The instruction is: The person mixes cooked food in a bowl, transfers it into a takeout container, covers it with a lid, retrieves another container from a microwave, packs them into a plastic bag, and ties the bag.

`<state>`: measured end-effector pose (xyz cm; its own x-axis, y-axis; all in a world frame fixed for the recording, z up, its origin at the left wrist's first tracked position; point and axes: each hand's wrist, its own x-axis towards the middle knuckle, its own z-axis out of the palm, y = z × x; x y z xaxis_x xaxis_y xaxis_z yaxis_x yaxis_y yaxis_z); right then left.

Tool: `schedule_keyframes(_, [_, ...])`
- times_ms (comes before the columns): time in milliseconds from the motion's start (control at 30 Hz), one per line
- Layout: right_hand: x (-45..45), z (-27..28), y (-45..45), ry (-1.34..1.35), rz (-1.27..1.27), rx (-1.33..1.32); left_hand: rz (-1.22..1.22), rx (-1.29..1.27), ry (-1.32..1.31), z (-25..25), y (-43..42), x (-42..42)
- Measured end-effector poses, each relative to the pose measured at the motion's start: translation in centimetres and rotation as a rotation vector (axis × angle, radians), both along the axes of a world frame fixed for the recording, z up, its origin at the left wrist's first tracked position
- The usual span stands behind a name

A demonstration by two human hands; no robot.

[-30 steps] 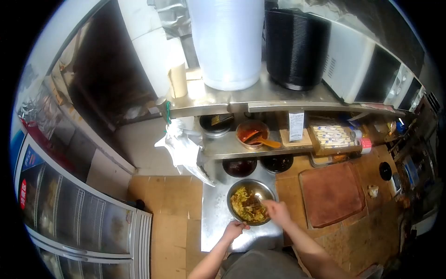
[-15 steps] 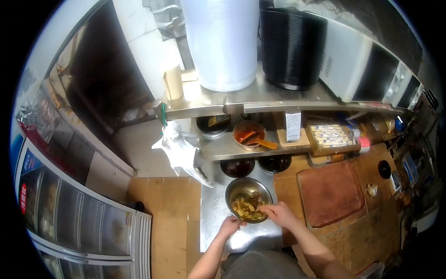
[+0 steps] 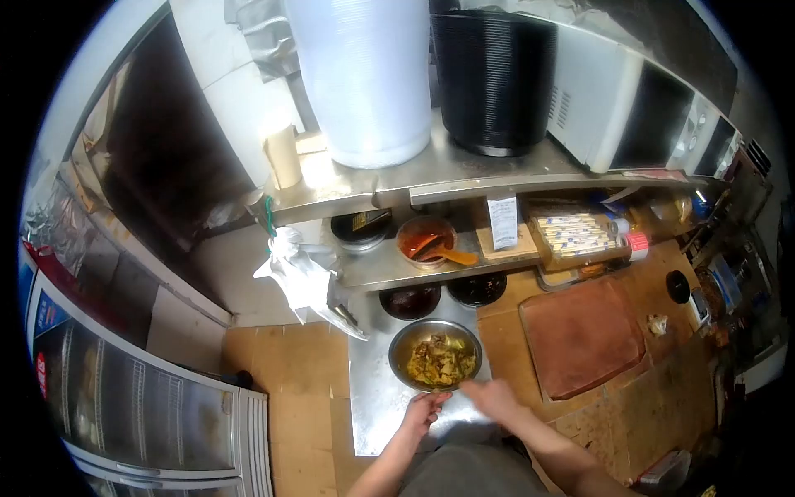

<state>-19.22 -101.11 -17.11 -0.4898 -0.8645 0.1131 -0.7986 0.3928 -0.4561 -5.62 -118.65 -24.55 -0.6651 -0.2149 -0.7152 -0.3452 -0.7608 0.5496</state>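
A round metal bowl (image 3: pixel 396 354) stands on the steel worktop (image 3: pixel 377 418) with chopped yellow-green food (image 3: pixel 440 362) and darker bits in it. My left hand (image 3: pixel 424 412) is at the bowl's near rim, its fingers curled and closed on the edge. Just right of that rim, my right hand (image 3: pixel 493 402) is blurred by motion; its fingers point toward the bowl's lower right edge. Whether it holds anything does not show. Behind the bowl sit two dark round containers, one with dark red contents (image 3: pixel 410 300) and one with blackish contents (image 3: pixel 478 288).
A low steel shelf holds a bowl of red sauce (image 3: pixel 416 236) with an orange-handled utensil, a paper slip (image 3: pixel 503 222) and a box of wrapped sticks (image 3: pixel 578 234). Right lies a thick reddish-brown board (image 3: pixel 582 335). White plastic bags (image 3: pixel 298 273) hang at the left shelf end.
My right hand has come out of the bowl toward me, past its near right rim. The food sits differently in the bowl. My left hand stays at the rim while the view shifts slightly.
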Motion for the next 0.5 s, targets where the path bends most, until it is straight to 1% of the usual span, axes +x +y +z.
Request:
schedule_keyframes(33, [1.3,0.9,-0.8,0.01,0.116,0.097,-0.001,0.001,0.001,0.4,0.6,-0.5])
schedule_keyframes(67, [1.8,3.1,-0.8,0.0,0.108,-0.042,0.014,0.0,-0.013,0.7,1.1,-0.7])
schedule_keyframes(100, [1.5,3.4,-0.9,-0.004,0.106,-0.04,0.028,-0.001,-0.027,1.1,1.3,-0.7])
schedule_keyframes(167, [0.6,3.8,-0.6,-0.097,-0.154,-0.357,0.003,0.025,0.005,1.7,1.3,-0.9])
schedule_keyframes(200, [0.2,3.5,-0.3,-0.035,-0.168,-0.309,0.018,0.019,0.018,1.7,1.1,-1.1])
schedule_keyframes(233, [0.8,3.4,0.1,-0.032,-0.174,-0.31,0.031,0.014,0.031,1.7,0.9,-1.2])
schedule_keyframes(300, [3.0,3.3,1.0,-0.03,-0.106,-0.016,0.023,-0.015,0.028,1.6,0.4,-1.6])
schedule_keyframes(333, [4.3,4.4,1.1,-0.053,-0.052,0.032,0.011,-0.046,0.019,1.4,0.2,-1.5])
schedule_keyframes(367, [5.6,4.8,0.9,-0.064,-0.074,0.034,-0.012,-0.043,0.009,0.6,0.2,-0.9])
schedule_keyframes(400, [6.3,5.2,0.6,-0.109,-0.048,-0.101,-0.009,-0.04,-0.006,-0.7,0.2,-0.7])
schedule_keyframes(433, [5.8,5.5,0.4,-0.136,-0.011,-0.241,0.003,-0.041,-0.006,-0.4,-0.1,-1.5])
schedule_keyframes(467, [4.7,5.0,0.5,-0.118,-0.015,-0.244,-0.06,-0.025,-0.025,0.0,-0.4,-1.2])
schedule_keyframes(500, [3.3,3.4,0.7,-0.125,-0.095,-0.282,-0.061,-0.025,-0.018,0.3,-0.4,-0.9])
